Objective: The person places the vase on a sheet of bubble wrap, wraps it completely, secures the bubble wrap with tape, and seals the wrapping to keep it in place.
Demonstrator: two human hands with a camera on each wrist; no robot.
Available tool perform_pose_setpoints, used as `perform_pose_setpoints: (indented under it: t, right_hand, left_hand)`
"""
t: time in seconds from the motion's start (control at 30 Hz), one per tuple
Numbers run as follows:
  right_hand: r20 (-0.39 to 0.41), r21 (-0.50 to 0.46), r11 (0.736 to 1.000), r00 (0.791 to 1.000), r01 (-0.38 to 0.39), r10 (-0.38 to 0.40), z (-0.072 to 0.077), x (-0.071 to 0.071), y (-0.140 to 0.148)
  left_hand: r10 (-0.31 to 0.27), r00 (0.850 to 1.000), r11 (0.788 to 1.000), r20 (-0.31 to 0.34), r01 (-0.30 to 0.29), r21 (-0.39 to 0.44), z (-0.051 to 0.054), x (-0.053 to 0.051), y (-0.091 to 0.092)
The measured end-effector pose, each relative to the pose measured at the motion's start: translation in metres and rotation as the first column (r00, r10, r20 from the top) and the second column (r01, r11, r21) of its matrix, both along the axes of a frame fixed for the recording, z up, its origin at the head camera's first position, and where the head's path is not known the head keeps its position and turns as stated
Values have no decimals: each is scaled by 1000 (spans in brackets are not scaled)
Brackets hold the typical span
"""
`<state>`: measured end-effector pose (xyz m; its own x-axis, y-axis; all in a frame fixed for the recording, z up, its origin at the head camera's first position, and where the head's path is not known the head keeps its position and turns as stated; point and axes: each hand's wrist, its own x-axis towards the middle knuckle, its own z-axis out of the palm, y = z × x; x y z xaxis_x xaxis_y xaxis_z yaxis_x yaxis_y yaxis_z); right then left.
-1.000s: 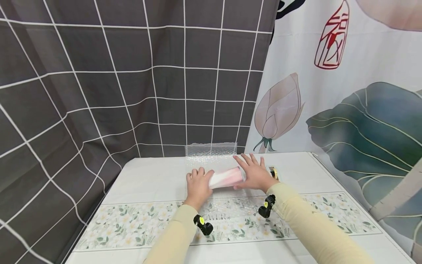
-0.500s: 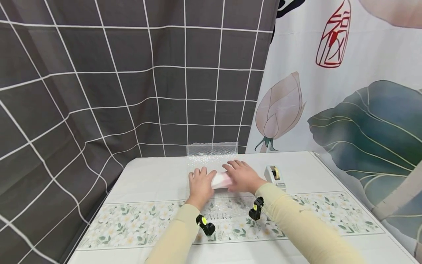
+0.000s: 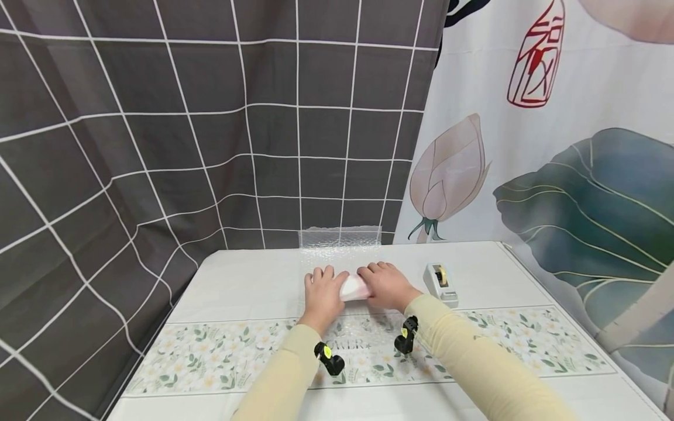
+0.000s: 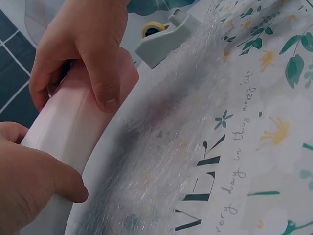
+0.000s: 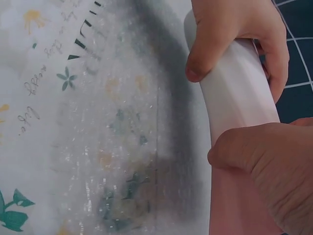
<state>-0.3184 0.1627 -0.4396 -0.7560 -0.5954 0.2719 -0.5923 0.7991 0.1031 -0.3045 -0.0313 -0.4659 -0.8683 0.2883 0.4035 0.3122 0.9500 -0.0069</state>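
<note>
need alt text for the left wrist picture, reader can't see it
A left hand and a right hand, both bare, hold a long, flat-sided pink-and-white object. Clear, textured plastic sheeting lies on a white floral-printed tablecloth beside them; a white tape dispenser sits near the top edge.

On the printed cover (image 3: 210, 362) of the worktop, dark capitals (image 3: 351, 345) read "WER", with a small flower sign (image 4: 223, 119) after them; the clear wrap (image 3: 339, 237) blurred them along one side. Beside them, in the left wrist view, thin handwriting (image 4: 234, 152) read "very day in this messy life", its start cut off. A red seal-like sign (image 3: 536, 58) on the white curtain (image 3: 474, 76) could not be deciphered.
</note>
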Motion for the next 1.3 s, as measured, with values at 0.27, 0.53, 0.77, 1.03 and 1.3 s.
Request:
perform_pose_setpoints:
  t: [0.27, 0.53, 0.77, 1.03, 1.3]
  right_hand:
    - [64, 1, 999, 997, 38, -38, -8, -1, -2]
    - [70, -5, 999, 996, 54, -54, -13, -2, 0]
    - [62, -35, 998, 997, 46, -44, -21, -2, -1]
    - [10, -91, 994, 999, 52, -52, -32, 1, -4]
    - [14, -74, 994, 997, 80, -79, -35, 2, -1]
  left_hand:
    - [-26, 999, 1000, 22, 26, -10, -7, -1, -2]
    - [-15, 1000, 998, 12, 15, -57, -9, -1, 0]
    - [-7, 1000, 998, 31, 9, -55, -12, 2, -1]
    - [-11, 1000, 999, 1, 11, -36, -22, 3, -5]
    - [-6, 1000, 998, -26, 4, -64, -23, 3, -3]
